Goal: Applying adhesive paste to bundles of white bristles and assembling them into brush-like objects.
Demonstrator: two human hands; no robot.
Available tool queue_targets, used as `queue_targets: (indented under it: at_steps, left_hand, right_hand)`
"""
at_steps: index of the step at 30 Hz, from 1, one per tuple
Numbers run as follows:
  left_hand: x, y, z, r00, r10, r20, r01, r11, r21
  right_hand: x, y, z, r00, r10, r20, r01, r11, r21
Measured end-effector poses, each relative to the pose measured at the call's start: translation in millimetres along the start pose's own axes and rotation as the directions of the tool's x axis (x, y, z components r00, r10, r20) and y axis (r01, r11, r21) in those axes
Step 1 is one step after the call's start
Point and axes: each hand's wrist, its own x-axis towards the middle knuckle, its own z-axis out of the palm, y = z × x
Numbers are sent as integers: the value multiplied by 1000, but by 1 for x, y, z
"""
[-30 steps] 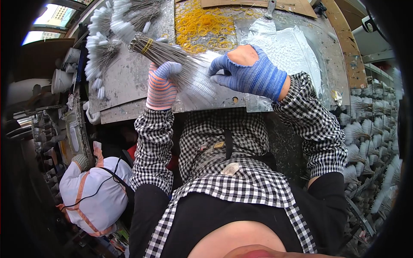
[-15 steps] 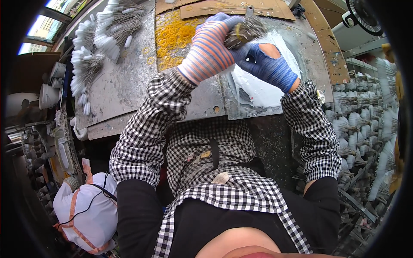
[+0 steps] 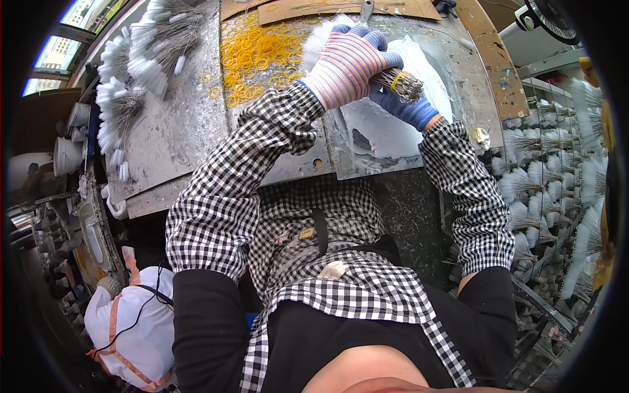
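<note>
A bundle of white-bristled wire brushes (image 3: 407, 87) is gripped in my left hand (image 3: 347, 64), which wears a striped orange and blue glove. Its wire ends point right, with a yellow rubber band around them; white bristles show beyond the left hand. My right hand (image 3: 405, 111), in a blue glove, is under the wire ends, close against the bundle. Its fingers are mostly hidden by the bundle and the left hand. Below both hands a white layer (image 3: 383, 134) covers part of a metal board (image 3: 354, 169).
Loose yellow rubber bands (image 3: 252, 52) lie left of my hands. More white brushes (image 3: 147, 62) are heaped at the table's far left. A metal tool handle (image 3: 367, 9) shows behind my left hand. Racks of brushes (image 3: 540, 177) stand at right. Another person (image 3: 134, 324) is at lower left.
The bundle has turned, so its wire ends now face right toward me. My left hand has moved right and over the right hand, whose fingers have become mostly hidden.
</note>
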Motion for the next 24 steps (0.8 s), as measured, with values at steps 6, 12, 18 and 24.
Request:
queue_targets:
  at_steps: [6,12,18,24]
  left_hand:
    - [-3,-1,-2,999,-32,5,32,999,-35]
    - [-16,-2,-13,963,-182,-198,144,971,-191]
    - [-98,6,-85,486,-826,286,-406,-503,-763]
    - [-199,48,-59,680,-684,265,-471,-685,-556]
  right_hand:
    - [-2,-7,-1,1000,-9,26,8,1000,12]
    - [-6,-48,-32,999,-21,-39,17,996,-89]
    - [-81,-140,-98,803,29,-595,208,922,326]
    - [-126,-150,-79,902,93,-421,139,862,488]
